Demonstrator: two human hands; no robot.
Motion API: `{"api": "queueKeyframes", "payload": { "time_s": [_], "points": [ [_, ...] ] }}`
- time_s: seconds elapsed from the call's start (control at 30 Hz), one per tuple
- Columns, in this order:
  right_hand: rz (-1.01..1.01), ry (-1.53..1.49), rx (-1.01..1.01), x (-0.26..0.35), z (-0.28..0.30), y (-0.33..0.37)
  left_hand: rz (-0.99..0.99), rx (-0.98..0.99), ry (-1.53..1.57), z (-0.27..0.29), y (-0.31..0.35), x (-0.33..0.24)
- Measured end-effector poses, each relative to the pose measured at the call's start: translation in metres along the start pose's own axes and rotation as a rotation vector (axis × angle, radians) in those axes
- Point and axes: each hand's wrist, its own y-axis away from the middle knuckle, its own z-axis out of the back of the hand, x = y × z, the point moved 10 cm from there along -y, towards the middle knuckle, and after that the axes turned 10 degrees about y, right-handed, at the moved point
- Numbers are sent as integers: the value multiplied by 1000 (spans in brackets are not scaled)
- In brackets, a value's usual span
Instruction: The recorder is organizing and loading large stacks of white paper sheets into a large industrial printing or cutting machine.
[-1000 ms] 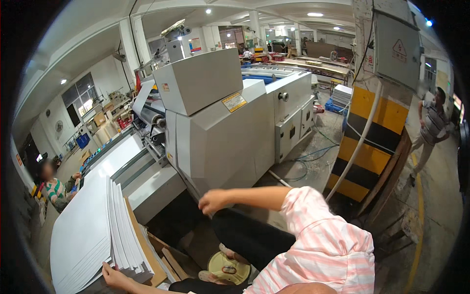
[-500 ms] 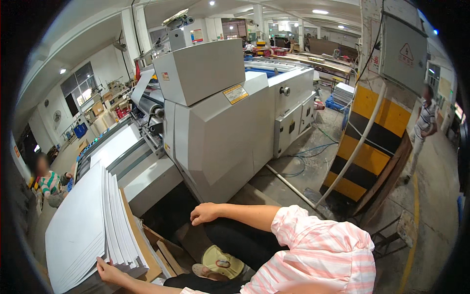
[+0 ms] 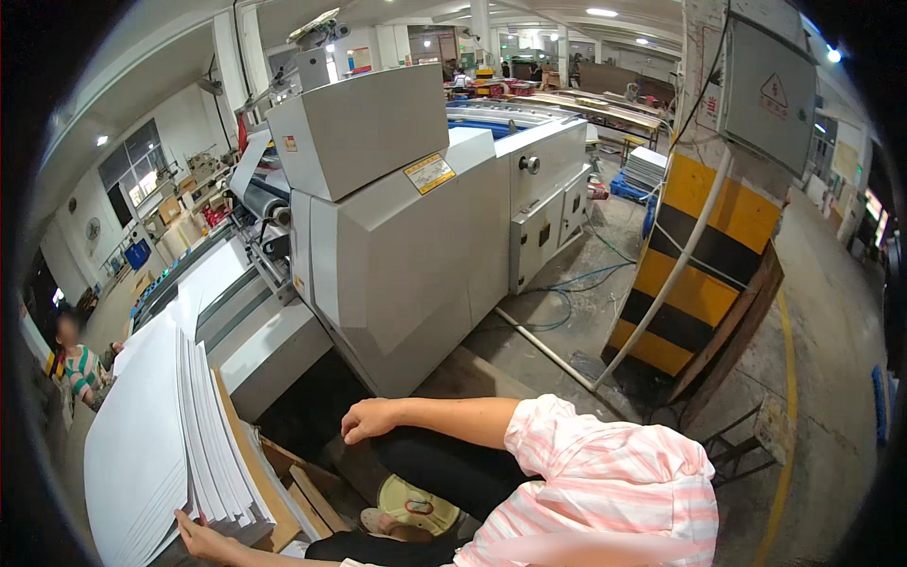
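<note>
A tall stack of large white paper sheets [image 3: 132, 435] stands at my lower left, its edges fanned in slanted layers. At the stack's near corner my left hand [image 3: 196, 541] has thumb and fingertips closed on the sheet edges; how many sheets lie between them I cannot make out. A brown cardboard sheet [image 3: 248, 449] stands along the stack's right side. My right hand [image 3: 368, 419] rests loosely by my bent knee in black trousers, fingers drooping, nothing in it.
A big grey machine [image 3: 406, 255] rises ahead, its feed bed [image 3: 213, 279] running beside the stack. Wooden boards [image 3: 307, 491] lie by my feet, near a yellow stool [image 3: 420, 506]. A striped pillar [image 3: 694, 255] stands right. Far left sits a person [image 3: 85, 364] in a striped top.
The view has turned slightly right, so the scene sits further left. The person standing at the far right is out of sight. My hands keep nearly the same places.
</note>
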Motion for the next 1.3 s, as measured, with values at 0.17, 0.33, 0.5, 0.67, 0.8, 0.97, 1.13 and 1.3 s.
{"api": "queueKeyframes", "payload": {
  "time_s": [0.17,0.33,0.5,0.67,0.8,0.97,1.13,1.3],
  "points": [
    [65,-24,18,9,-8,-9,-6,-29,-115,-2,18,-25],
    [67,-67,36,10,-8,-9,36,-29,-1,-3,18,-19],
    [62,-126,27,2,-6,-13,37,-23,54,-1,12,-9],
    [36,-238,39,-6,-8,-18,48,-56,-62,-4,28,-25],
    [54,-272,50,-4,-13,-27,17,-68,-91,-2,27,-28],
    [47,-272,83,-2,-19,-37,-9,-36,19,0,21,-21],
    [29,-316,123,-1,-27,-45,61,-52,-20,-5,37,-36],
    [48,-339,157,4,-34,-48,64,-50,-38,-3,34,-32]
  ]
}}
